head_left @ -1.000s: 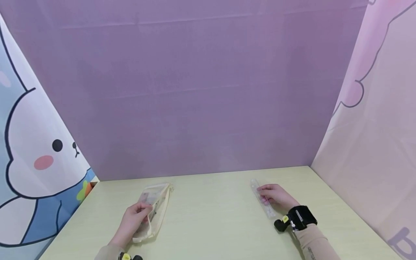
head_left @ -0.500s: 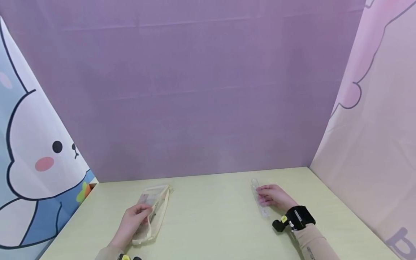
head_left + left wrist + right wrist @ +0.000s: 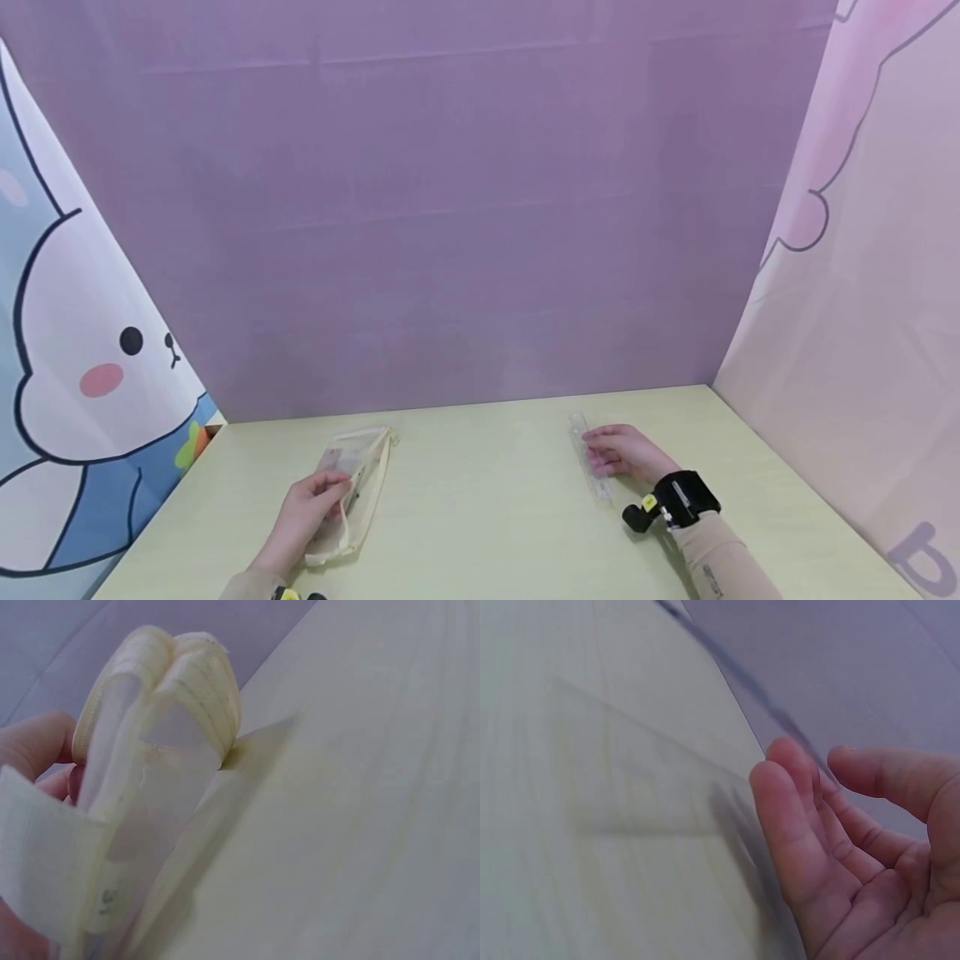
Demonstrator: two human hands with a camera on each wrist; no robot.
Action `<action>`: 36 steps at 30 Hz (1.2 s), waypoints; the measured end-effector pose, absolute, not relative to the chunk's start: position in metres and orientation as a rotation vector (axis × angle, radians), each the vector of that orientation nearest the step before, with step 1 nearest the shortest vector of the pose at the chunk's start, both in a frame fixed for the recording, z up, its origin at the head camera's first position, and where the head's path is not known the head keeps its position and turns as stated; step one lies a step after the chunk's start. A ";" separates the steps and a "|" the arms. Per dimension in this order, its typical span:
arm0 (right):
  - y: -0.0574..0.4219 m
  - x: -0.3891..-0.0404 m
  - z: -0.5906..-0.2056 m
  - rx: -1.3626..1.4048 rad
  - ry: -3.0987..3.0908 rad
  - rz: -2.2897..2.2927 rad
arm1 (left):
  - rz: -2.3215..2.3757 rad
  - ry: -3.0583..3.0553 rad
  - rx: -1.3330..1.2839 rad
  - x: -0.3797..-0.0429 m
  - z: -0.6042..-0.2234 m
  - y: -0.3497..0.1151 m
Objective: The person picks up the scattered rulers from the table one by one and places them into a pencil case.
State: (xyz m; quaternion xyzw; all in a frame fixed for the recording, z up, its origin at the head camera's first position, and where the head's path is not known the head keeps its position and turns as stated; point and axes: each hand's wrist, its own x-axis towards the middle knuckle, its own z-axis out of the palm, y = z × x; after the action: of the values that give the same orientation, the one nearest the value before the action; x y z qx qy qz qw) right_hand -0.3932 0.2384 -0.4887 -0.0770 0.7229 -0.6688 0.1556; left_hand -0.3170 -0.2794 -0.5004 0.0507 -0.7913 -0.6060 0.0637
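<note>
My left hand (image 3: 311, 504) pinches a see-through zip pouch (image 3: 367, 517) with cream edging at the table's left side. In the left wrist view the pouch (image 3: 161, 817) bulges at its zip end, and a white label hides some fingers. Something greyish shows inside, too unclear to name. Over the right part of the table, my right hand (image 3: 626, 454) holds a clear ruler (image 3: 579, 433) between thumb and fingers. The right wrist view shows the ruler (image 3: 739, 671) nearly edge-on, above its faint shadow; no markings can be read.
The pale wood-look table (image 3: 472, 500) ends at a purple cloth wall (image 3: 465, 250). A cartoon-printed cloth (image 3: 82, 333) borders the left side, a pink one (image 3: 862, 358) the right. Black camera straps (image 3: 686, 498) sit on the wrists.
My right hand has shifted slightly left with the ruler, whose angle has changed so that it looks narrower and shorter. The left hand and pouch stay in place.
</note>
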 end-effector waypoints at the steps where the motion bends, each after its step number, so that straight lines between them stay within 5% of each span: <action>1: 0.238 -0.393 -0.488 -0.219 2.069 -1.917 | -1.830 -2.389 0.151 -0.317 -0.501 -0.279; 36: 0.218 -0.394 -0.490 -0.092 2.156 -1.901 | -1.811 -2.396 0.147 -0.316 -0.500 -0.277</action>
State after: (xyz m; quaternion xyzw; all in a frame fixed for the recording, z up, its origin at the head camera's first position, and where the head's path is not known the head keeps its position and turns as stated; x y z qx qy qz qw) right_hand -0.3944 0.2176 -0.4895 -0.0318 0.7431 -0.6552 0.1324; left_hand -0.3165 -0.2772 -0.5002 0.0487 -0.7950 -0.6009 0.0672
